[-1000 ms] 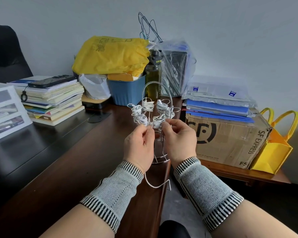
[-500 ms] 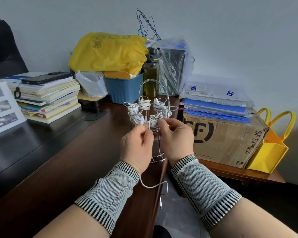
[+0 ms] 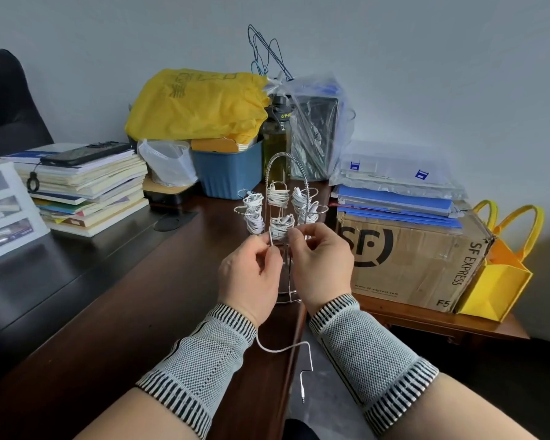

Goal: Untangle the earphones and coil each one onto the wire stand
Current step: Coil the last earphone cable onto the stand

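The wire stand (image 3: 287, 198) stands upright at the desk's (image 3: 115, 296) right edge, its long axis vertical, arched handle on top, white earphone coils (image 3: 278, 198) wound on its side loops. Both hands are raised just before it: the left hand (image 3: 251, 277) and right hand (image 3: 323, 265) each pinch the white earphone cable (image 3: 283, 347), whose tail hangs below the left wrist, plug pointing down off the desk edge. The cardboard box (image 3: 410, 258) reads "SF EXPRESS".
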Tool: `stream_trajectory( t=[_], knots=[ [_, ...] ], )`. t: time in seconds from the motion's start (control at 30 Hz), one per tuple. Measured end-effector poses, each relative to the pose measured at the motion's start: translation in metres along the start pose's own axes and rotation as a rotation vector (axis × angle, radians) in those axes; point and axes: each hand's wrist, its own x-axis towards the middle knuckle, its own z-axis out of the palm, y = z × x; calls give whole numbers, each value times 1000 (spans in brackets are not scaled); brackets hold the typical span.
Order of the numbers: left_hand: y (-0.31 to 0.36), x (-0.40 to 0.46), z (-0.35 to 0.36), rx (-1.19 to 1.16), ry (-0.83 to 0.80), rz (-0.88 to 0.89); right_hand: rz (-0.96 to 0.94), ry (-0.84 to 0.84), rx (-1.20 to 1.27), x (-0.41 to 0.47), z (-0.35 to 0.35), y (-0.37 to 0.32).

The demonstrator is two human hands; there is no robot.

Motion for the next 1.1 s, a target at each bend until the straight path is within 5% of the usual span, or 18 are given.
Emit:
stream_trajectory(
  t=[0.3,0.57,0.73,0.93,1.1],
  knots=[
    [3,-1,-3,-3,-21,-33,-46,-36,-40,-5,-9,11],
    [10,-2,-15,245,-43,259,-596,-165,-167,-2,-13,9],
    [14,7,-29,216,-125,355,-564,-151,-169,6,-8,13],
    [19,33,-57,95,-472,108,-470,-74,-58,-6,-5,18],
    [28,46,-78,89,-550,83,-398,-21,38,-8,-5,19]
  ],
)
